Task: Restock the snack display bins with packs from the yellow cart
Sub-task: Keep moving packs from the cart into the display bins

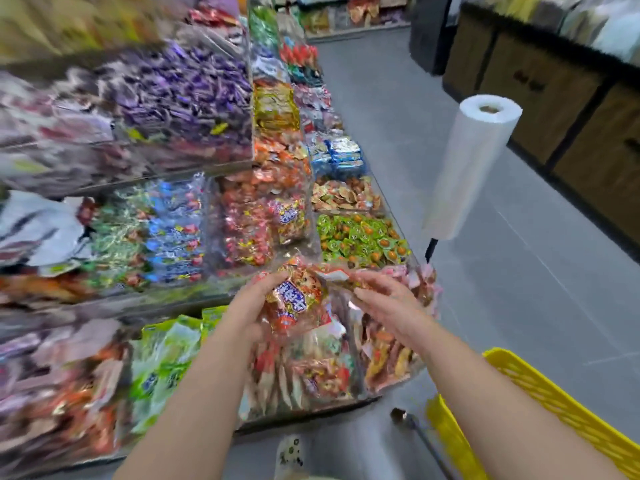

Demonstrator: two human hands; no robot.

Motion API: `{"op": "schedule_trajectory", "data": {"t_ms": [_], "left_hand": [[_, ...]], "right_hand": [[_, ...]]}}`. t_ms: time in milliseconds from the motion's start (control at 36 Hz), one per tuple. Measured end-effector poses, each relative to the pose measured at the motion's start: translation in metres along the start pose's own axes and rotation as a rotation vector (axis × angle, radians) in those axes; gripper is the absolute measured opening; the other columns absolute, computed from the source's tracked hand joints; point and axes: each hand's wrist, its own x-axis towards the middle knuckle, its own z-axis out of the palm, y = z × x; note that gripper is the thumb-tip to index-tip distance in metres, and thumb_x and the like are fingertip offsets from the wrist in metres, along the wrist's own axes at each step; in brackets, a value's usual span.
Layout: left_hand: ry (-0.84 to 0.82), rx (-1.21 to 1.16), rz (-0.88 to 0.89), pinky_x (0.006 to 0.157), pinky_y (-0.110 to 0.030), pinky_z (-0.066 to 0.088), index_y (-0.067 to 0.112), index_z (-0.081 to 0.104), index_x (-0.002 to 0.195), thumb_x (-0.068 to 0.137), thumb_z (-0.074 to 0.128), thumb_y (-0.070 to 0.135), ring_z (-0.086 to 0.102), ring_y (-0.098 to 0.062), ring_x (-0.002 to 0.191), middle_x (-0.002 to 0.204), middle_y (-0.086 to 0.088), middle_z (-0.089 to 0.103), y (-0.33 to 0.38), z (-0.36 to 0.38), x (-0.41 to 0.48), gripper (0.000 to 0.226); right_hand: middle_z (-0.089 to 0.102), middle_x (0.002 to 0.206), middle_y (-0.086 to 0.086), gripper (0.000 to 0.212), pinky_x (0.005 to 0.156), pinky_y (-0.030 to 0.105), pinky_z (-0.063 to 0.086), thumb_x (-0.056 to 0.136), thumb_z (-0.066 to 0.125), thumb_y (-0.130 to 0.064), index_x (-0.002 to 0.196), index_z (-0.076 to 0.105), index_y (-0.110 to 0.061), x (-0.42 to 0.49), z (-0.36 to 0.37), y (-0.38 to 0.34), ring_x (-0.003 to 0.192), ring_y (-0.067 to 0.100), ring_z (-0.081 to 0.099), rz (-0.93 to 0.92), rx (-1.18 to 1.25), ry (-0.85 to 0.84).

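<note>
Your left hand (pixel 249 306) grips the red snack pack (pixel 294 303) above the front bin (pixel 360 393); your right hand (pixel 384 296) pinches its top edge. It looks light, crinkly, slippery: hold it by the sealed edges.

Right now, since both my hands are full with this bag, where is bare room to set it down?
Bare grey floor lies between the bins and the wooden cabinets, around the plastic-bag roll; a narrow strip runs between the display base and the yellow cart. The bins are heaped full, including those under the bag.
</note>
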Motion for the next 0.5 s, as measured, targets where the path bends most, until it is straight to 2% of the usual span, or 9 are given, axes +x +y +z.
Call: {"op": "schedule_trajectory", "data": {"t_ms": [83,167,194,278,333,389,417,444,500], "left_hand": [[0.018,0.003,0.066,0.066,-0.037,0.058,0.009,0.056,0.123,0.082,0.072,0.019,0.067,-0.031,0.092,0.109,-0.016,0.069,0.023,-0.034,0.016,0.045],[0.025,0.053,0.133,0.056,-0.027,0.050,0.013,0.059,0.113,0.078,0.076,0.019,0.065,-0.030,0.089,0.098,-0.009,0.070,0.047,-0.065,0.029,0.039],[0.019,0.061,0.143,0.049,-0.025,0.048,0.015,0.058,0.105,0.077,0.077,0.020,0.066,-0.026,0.078,0.090,-0.006,0.070,0.054,-0.075,0.035,0.034],[-0.008,0.044,0.151,0.042,-0.026,0.050,0.023,0.055,0.088,0.076,0.078,0.019,0.070,-0.017,0.057,0.069,-0.001,0.074,0.073,-0.098,0.051,0.026],[-0.024,0.039,0.158,0.042,-0.027,0.051,0.028,0.049,0.083,0.078,0.077,0.019,0.070,-0.014,0.055,0.063,0.003,0.072,0.083,-0.110,0.062,0.029],[-0.024,0.051,0.161,0.052,-0.030,0.056,0.030,0.053,0.089,0.076,0.079,0.022,0.072,-0.017,0.069,0.075,0.001,0.075,0.091,-0.121,0.073,0.030],[-0.017,0.068,0.169,0.066,-0.035,0.058,0.028,0.057,0.103,0.073,0.081,0.026,0.071,-0.020,0.084,0.093,-0.003,0.074,0.095,-0.125,0.077,0.039],[-0.014,0.078,0.166,0.081,-0.041,0.056,0.022,0.055,0.122,0.069,0.083,0.029,0.067,-0.024,0.100,0.111,-0.007,0.069,0.099,-0.128,0.079,0.060],[-0.026,0.081,0.176,0.093,-0.044,0.050,0.020,0.037,0.143,0.066,0.085,0.033,0.059,-0.024,0.112,0.127,-0.006,0.060,0.105,-0.132,0.087,0.092]], "right_hand": [[0.064,0.109,0.005,0.021,0.083,0.027,0.053,0.092,0.053,-0.016,0.111,0.062,-0.014,0.024,0.037,-0.004,0.090,0.010,0.067,0.057,0.138,-0.066],[0.066,0.116,0.004,0.050,0.095,0.031,0.048,0.098,0.032,-0.046,0.109,0.068,-0.012,0.045,0.071,-0.004,0.097,0.011,0.067,0.151,0.282,-0.106],[0.066,0.117,0.011,0.050,0.093,0.030,0.050,0.099,0.033,-0.043,0.106,0.068,-0.008,0.053,0.083,-0.004,0.097,0.014,0.068,0.153,0.300,-0.093],[0.057,0.123,0.022,0.013,0.089,0.032,0.053,0.094,0.054,-0.014,0.102,0.062,-0.008,0.077,0.117,0.001,0.099,0.019,0.066,0.117,0.123,-0.002],[0.056,0.120,0.012,0.025,0.092,0.040,0.053,0.085,0.066,-0.012,0.108,0.057,-0.017,0.091,0.134,0.003,0.103,0.025,0.063,0.145,0.032,0.015],[0.055,0.118,0.003,0.057,0.084,0.038,0.056,0.068,0.078,-0.018,0.117,0.048,-0.021,0.101,0.146,0.004,0.100,0.024,0.065,0.238,0.080,0.007],[0.055,0.121,0.005,0.071,0.081,0.037,0.057,0.061,0.081,-0.019,0.121,0.043,-0.023,0.105,0.150,0.004,0.098,0.024,0.066,0.285,0.107,0.009],[0.055,0.124,0.007,0.077,0.078,0.036,0.058,0.060,0.081,-0.019,0.124,0.040,-0.025,0.109,0.153,0.003,0.096,0.024,0.067,0.317,0.123,0.024],[0.060,0.118,0.008,0.059,0.071,0.034,0.058,0.071,0.077,-0.016,0.121,0.045,-0.019,0.117,0.154,0.003,0.086,0.021,0.069,0.333,0.152,0.091]]}}
